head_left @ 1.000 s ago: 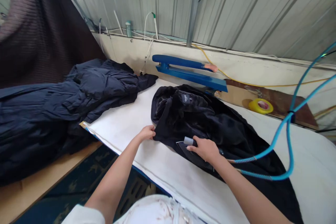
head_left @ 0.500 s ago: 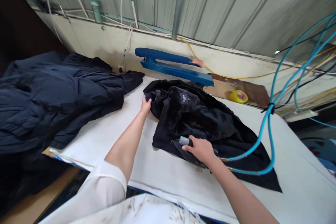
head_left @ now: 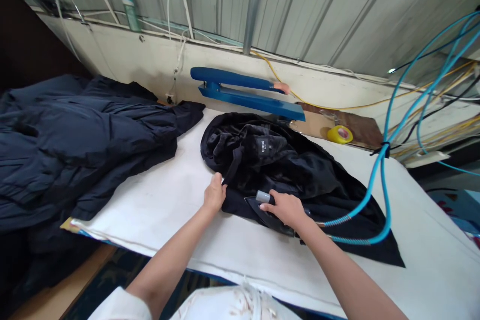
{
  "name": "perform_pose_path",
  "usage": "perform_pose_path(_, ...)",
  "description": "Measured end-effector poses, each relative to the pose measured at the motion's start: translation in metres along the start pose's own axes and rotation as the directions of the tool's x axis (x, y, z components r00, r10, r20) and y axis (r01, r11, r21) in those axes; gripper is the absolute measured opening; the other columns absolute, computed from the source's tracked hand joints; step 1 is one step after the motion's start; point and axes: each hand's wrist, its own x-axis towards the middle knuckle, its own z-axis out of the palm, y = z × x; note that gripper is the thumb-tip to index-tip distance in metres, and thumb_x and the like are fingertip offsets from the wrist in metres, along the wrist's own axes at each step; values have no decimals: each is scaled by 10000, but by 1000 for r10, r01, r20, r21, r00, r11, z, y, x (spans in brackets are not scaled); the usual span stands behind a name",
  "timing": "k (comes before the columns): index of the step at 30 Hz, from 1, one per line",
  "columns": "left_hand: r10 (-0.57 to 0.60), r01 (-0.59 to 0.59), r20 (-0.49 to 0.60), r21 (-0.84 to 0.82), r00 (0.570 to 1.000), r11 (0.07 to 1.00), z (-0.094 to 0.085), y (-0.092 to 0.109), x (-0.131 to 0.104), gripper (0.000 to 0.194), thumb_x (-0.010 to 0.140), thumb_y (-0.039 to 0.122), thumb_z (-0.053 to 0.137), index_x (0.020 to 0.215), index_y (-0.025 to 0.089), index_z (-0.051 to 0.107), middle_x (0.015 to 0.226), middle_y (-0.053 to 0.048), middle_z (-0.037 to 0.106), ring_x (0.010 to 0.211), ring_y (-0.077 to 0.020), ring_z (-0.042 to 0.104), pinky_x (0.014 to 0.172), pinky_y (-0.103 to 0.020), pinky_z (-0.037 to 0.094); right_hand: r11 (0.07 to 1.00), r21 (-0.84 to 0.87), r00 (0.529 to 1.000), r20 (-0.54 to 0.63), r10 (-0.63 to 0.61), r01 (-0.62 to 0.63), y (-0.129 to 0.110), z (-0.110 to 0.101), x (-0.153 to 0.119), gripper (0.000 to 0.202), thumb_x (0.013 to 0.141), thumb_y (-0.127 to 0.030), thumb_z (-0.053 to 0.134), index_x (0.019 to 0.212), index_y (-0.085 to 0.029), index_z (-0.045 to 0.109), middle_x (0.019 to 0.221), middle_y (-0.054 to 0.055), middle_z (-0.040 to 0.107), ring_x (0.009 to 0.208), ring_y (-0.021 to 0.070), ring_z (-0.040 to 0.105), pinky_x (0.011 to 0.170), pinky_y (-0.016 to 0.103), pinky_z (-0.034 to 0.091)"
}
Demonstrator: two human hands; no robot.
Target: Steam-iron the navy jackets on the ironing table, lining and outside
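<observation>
A black coat (head_left: pixel 315 170) with a shiny dark lining and a white-lettered label lies spread on the white-covered table (head_left: pixel 150 205). My left hand (head_left: pixel 215 193) is closed on the coat's near left edge, with the fingertips partly hidden. My right hand (head_left: pixel 288 209) is wrapped around the grey-tipped handle of a steam iron (head_left: pixel 262 210). The iron rests on the coat's front edge, its point toward my left hand. Two blue hoses (head_left: pixel 369 200) run from the iron's back up to the right.
Dark navy padded garments (head_left: pixel 86 135) are heaped at the left, hanging over the edge. Against the wall stands a blue sleeve board (head_left: pixel 247 90). A yellow tape roll (head_left: pixel 340 134) sits on a brown board (head_left: pixel 362 132). A bottle (head_left: pixel 131 13) stands on the ledge.
My left hand has let go of the coat's upper left part and moved nearer me, onto its lower left edge. My right hand and the iron have stayed almost in place.
</observation>
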Motion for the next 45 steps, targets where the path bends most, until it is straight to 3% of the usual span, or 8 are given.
perform_pose_path(2, -6, 4, -14, -148, 1000, 989, -6, 0, 12, 218, 695, 219, 563, 858, 206, 419, 889, -25, 520, 811, -142, 531, 732, -277, 418, 1000, 5, 1000, -2, -2, 2, -1, 0, -1, 509, 725, -646, 395, 991, -233, 529, 897, 77, 641, 874, 252, 579, 671, 294, 348)
perform_pose_path(4, -88, 146, 180, -346, 980, 927, -11, 6, 28, 287, 682, 346, 595, 867, 191, 440, 817, -14, 547, 730, -131, 549, 677, -271, 443, 1000, 8, 1000, -5, -3, 3, -1, 0, -1, 511, 722, -648, 399, 991, -233, 529, 896, 78, 642, 870, 251, 580, 671, 295, 349)
perform_pose_path(8, 37, 359, 679, -433, 733, 827, -9, 28, 61, 389, 676, 467, 585, 918, 167, 529, 752, -27, 620, 704, -160, 588, 664, -296, 464, 1000, 5, 1000, -20, -16, 16, 1, 3, -1, 529, 715, -666, 386, 983, -234, 531, 872, 78, 648, 845, 254, 587, 657, 299, 355)
perform_pose_path(14, 2, 64, 305, -207, 952, 976, 0, 30, 76, 150, 693, 176, 577, 842, 174, 555, 854, -37, 622, 909, -192, 549, 808, -284, 401, 999, 10, 999, -34, 38, -38, -1, 6, -1, 526, 737, -652, 369, 1024, -238, 521, 889, 84, 647, 851, 246, 587, 670, 301, 362)
perform_pose_path(20, -60, 77, -161, 98, 985, 992, -12, 11, 13, 210, 770, 279, 491, 962, 207, 446, 862, -41, 522, 803, -175, 539, 735, -304, 404, 998, 33, 998, -23, 55, -54, -2, 6, 1, 518, 729, -659, 368, 985, -238, 530, 882, 81, 646, 841, 247, 589, 659, 303, 362)
perform_pose_path(26, 5, -25, 217, 86, 976, 996, 4, 13, -26, 274, 683, 109, 543, 914, 234, 470, 841, -8, 517, 795, -156, 528, 745, -276, 388, 999, 33, 1000, 4, 28, -28, -3, 3, 7, 533, 726, -669, 356, 989, -238, 529, 901, 84, 641, 857, 245, 582, 683, 313, 360)
perform_pose_path(34, -134, 149, 237, -47, 962, 988, -1, 4, -20, 608, 610, 75, 603, 1174, 207, 419, 1052, -82, 577, 1000, -215, 522, 852, -296, 370, 998, 60, 998, -58, 27, -23, -40, -8, 31, 561, 717, -685, 347, 1017, -245, 523, 923, 93, 633, 880, 259, 574, 698, 337, 378)
perform_pose_path(45, -260, 299, 328, -73, 908, 951, -10, 1, -26, 668, 605, 49, 546, 1227, 233, 388, 592, 52, 566, 476, -124, 543, 531, -228, 413, 984, 123, 992, 10, 126, -127, -47, -30, 51, 548, 709, -660, 382, 970, -211, 556, 977, 114, 613, 913, 287, 563, 698, 363, 407)
